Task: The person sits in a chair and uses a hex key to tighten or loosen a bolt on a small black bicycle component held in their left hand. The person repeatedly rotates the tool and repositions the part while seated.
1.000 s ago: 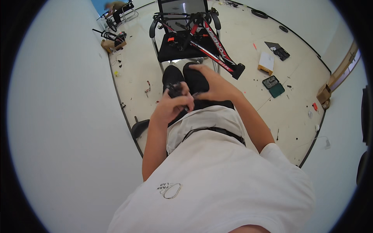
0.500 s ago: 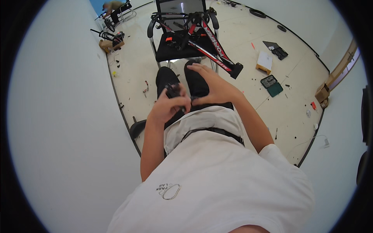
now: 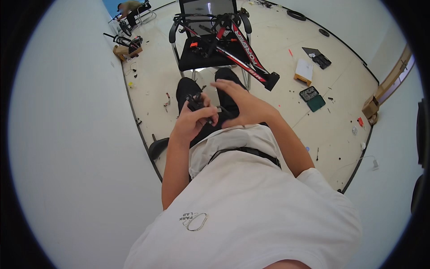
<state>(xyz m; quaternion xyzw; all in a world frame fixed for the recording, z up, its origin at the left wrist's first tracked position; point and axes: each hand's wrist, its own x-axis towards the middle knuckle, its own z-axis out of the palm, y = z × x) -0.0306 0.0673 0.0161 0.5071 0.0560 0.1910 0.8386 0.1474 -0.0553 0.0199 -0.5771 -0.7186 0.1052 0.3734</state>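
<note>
Above my lap, my left hand is closed around a small black mechanical part, perhaps a bicycle component; its exact kind is unclear. The part sticks out beyond the fingers, and its lower end shows under my thumb. To the right, my right hand has its thumb and fingers spread apart over my dark trousers. Between the two hands a thin dark rod-like shape shows, blurred; I cannot make out what it is. A red, black and white bicycle frame rests across a black chair in front of me.
The chair faces my knees. Right of it on the floor lie an open green tool case, a white-and-yellow box and a black case. Tyres lie farther back. At far left, another person sits near bicycle parts.
My left hand has tilted and moved slightly, showing more of the black part. My right hand has drawn a little away from it, widening the gap between them.
</note>
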